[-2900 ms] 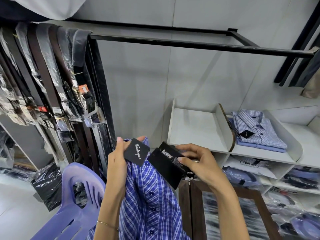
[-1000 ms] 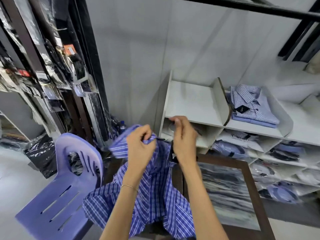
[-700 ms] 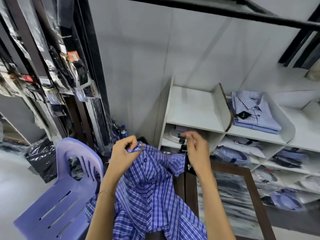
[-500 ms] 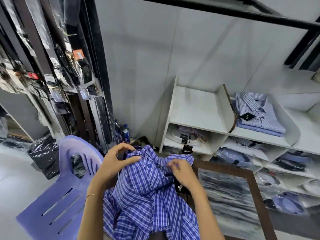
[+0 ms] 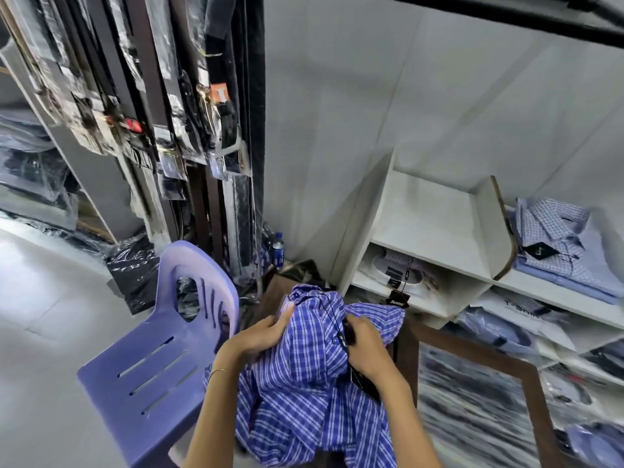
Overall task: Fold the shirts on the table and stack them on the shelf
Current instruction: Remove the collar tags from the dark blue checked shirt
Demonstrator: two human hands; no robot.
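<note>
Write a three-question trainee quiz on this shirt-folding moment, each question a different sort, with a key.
1. True or false: the blue plaid shirt is already folded flat.
2. Which top shelf bay holds the folded checked shirts? A) the left one B) the right one
3. Fill in: the left hand and right hand both hold the shirt near its ____.

Key
1. False: it is bunched up over the table.
2. B: they lie right of the divider.
3. Collar: the buttoned top end.
</note>
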